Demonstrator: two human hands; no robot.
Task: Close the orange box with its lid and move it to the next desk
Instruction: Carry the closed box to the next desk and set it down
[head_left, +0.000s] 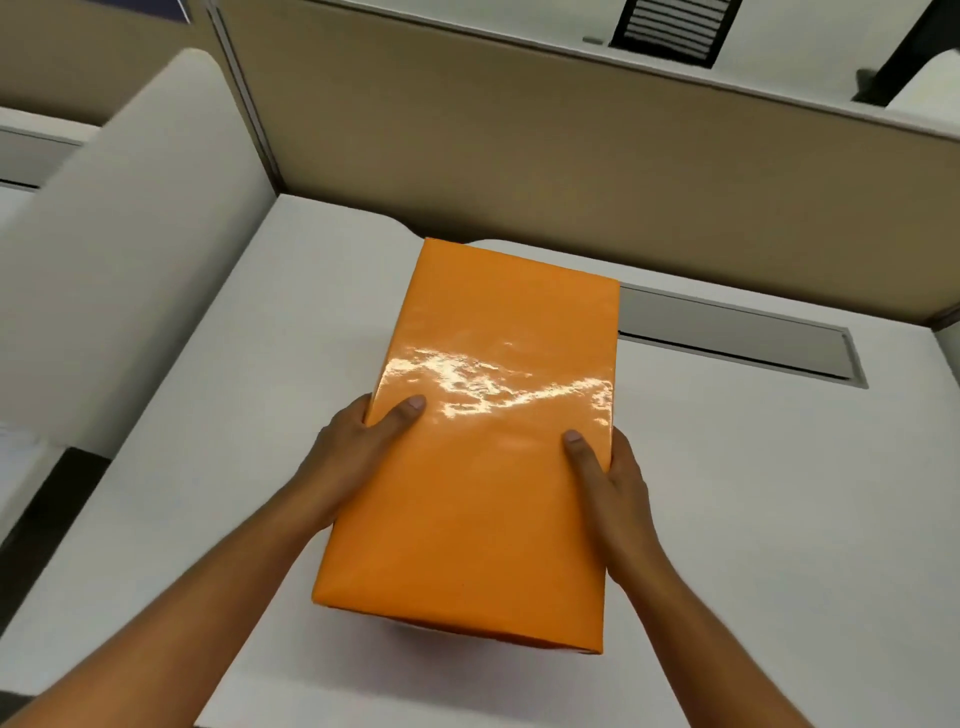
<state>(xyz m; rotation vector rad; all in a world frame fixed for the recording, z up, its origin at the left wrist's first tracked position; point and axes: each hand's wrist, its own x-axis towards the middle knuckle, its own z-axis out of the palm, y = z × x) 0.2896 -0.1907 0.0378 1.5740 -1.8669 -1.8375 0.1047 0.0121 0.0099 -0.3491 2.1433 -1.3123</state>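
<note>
The orange box (483, 467) is closed, its glossy lid on top, and it sits in the middle of the view over a white desk (753, 519). My left hand (358, 441) grips its left side with the thumb lying on the lid. My right hand (618, 488) grips the right side, thumb also on the lid. The fingers of both hands are hidden behind the box's sides. A dark shadow shows under the box's near edge; whether the box rests on the desk or hangs just above it I cannot tell.
A beige partition (519, 156) runs along the back of the desk. A grey cable slot (737, 338) lies in the desk behind the box on the right. A white side panel (130, 249) stands at the left, with another desk surface beyond it.
</note>
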